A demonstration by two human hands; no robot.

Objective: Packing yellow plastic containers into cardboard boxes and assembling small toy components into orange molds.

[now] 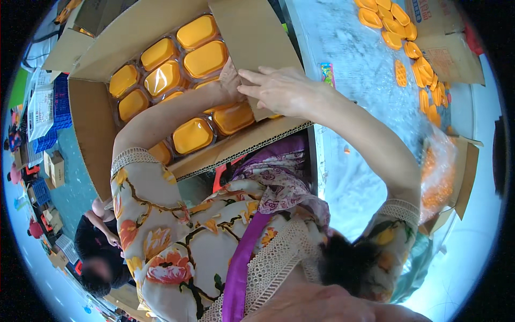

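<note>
A large open cardboard box [88,121] stands in front of me, packed with rows of orange lidded containers [205,59] in clear plastic. My left hand [229,83] reaches over the containers to the right-hand flap [252,37] of the box. Its fingers are hidden behind that flap's edge, so their grip does not show. On the outer face of the same flap lies my right hand [287,91], fingers stretched and apart, close beside the left. Several containers are covered by my left forearm.
To the right is a pale worktable [348,182] with scattered orange trays [397,27], a small colourful packet [327,74] and a cardboard box with a clear bag of orange pieces [437,172]. A person [99,231] sits at lower left, near stacked crates [51,112].
</note>
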